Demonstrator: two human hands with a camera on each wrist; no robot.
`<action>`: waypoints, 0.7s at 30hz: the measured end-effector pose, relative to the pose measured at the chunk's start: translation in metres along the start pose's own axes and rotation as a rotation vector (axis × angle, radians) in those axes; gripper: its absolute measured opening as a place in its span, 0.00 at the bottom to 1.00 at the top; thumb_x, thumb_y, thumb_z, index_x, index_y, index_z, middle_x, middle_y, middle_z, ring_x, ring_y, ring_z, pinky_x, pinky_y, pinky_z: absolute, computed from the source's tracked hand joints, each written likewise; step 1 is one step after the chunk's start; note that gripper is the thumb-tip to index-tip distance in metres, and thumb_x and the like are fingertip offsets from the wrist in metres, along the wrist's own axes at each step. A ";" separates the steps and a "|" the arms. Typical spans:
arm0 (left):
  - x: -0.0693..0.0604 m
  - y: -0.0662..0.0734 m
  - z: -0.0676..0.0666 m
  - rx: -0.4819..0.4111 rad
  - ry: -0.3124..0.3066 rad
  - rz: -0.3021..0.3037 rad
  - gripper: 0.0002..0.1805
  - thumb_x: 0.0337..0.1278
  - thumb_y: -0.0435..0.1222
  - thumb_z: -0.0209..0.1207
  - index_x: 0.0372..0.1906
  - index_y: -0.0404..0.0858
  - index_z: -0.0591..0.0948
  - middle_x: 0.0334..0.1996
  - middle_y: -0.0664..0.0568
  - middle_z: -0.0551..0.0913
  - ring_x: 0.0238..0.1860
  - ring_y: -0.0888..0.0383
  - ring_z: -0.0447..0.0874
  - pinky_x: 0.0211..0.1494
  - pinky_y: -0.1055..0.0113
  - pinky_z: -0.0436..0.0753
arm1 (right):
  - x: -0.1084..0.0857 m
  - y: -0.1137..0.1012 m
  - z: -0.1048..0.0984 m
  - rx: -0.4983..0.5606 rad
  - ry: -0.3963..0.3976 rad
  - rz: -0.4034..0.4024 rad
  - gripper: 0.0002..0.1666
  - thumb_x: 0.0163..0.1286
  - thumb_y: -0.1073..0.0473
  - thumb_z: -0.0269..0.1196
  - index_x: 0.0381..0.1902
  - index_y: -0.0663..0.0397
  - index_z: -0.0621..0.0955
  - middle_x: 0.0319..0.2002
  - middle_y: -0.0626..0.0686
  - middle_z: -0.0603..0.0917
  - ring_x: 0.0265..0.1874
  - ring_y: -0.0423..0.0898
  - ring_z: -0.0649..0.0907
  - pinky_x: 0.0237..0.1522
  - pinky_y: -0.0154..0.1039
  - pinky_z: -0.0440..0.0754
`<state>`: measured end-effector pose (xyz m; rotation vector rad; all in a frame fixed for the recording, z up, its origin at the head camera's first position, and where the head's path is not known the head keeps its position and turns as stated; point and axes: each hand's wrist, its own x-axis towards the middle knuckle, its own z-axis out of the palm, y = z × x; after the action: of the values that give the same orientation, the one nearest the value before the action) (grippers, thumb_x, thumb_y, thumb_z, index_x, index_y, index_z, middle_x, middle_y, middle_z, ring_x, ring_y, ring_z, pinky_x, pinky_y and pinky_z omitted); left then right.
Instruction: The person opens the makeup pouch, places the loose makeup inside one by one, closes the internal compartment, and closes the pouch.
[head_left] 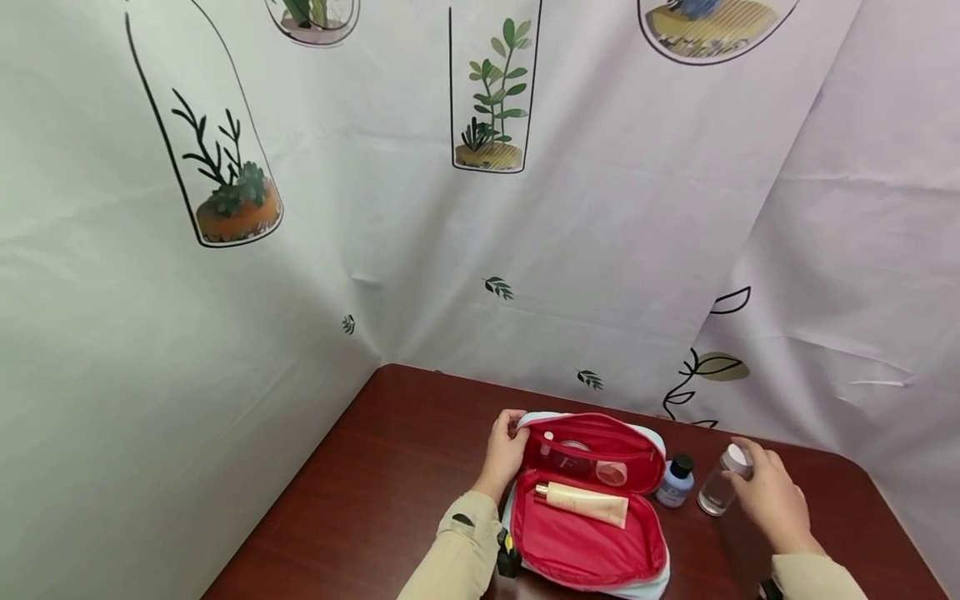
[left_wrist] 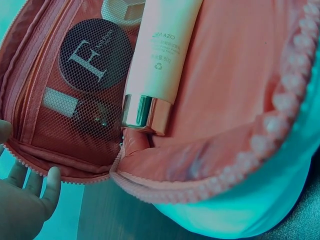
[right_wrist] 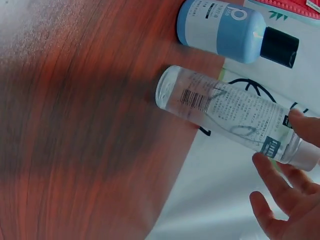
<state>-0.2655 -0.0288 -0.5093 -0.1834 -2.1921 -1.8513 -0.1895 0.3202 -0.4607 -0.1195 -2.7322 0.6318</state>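
Observation:
A toiletry bag (head_left: 585,554) with a red lining lies unzipped, its lid raised. My left hand (head_left: 504,454) holds the lid's left edge; in the left wrist view part of that hand (left_wrist: 25,205) shows at the zipped rim. A cream tube (head_left: 588,502) with a gold cap lies inside the bag. Behind the lid's mesh are a round dark compact (left_wrist: 95,55) and a small white-capped bottle (left_wrist: 60,102). On the right, my right hand (head_left: 772,496) grips a clear bottle (right_wrist: 220,110) near its white cap, thumb and fingers on opposite sides.
A blue bottle (head_left: 675,482) with a black cap stands between the bag and the clear bottle. The dark red wooden table (head_left: 405,467) ends at a white curtain (head_left: 600,250) printed with plants, which hangs behind it and along the left.

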 end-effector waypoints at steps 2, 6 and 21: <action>0.001 0.000 0.001 0.014 0.002 -0.029 0.10 0.57 0.26 0.54 0.45 0.32 0.74 0.41 0.43 0.75 0.39 0.51 0.74 0.43 0.61 0.75 | 0.000 0.001 -0.002 0.009 0.013 -0.022 0.30 0.55 0.64 0.65 0.55 0.64 0.69 0.42 0.71 0.71 0.39 0.67 0.75 0.32 0.61 0.69; 0.001 0.002 0.001 0.027 0.001 -0.053 0.11 0.57 0.26 0.54 0.46 0.32 0.74 0.41 0.44 0.74 0.39 0.52 0.74 0.42 0.63 0.75 | -0.001 0.001 -0.006 0.042 0.022 -0.058 0.29 0.51 0.65 0.67 0.52 0.65 0.71 0.39 0.69 0.73 0.37 0.65 0.76 0.32 0.59 0.71; 0.000 0.004 0.001 0.027 0.005 -0.064 0.10 0.57 0.26 0.53 0.45 0.34 0.75 0.40 0.46 0.75 0.39 0.54 0.73 0.43 0.62 0.75 | -0.002 -0.017 -0.023 0.012 -0.117 -0.102 0.29 0.44 0.59 0.72 0.46 0.58 0.76 0.38 0.64 0.78 0.34 0.58 0.79 0.29 0.50 0.73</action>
<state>-0.2642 -0.0274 -0.5057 -0.1041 -2.2432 -1.8521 -0.1799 0.3139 -0.4344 0.0615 -2.8240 0.6452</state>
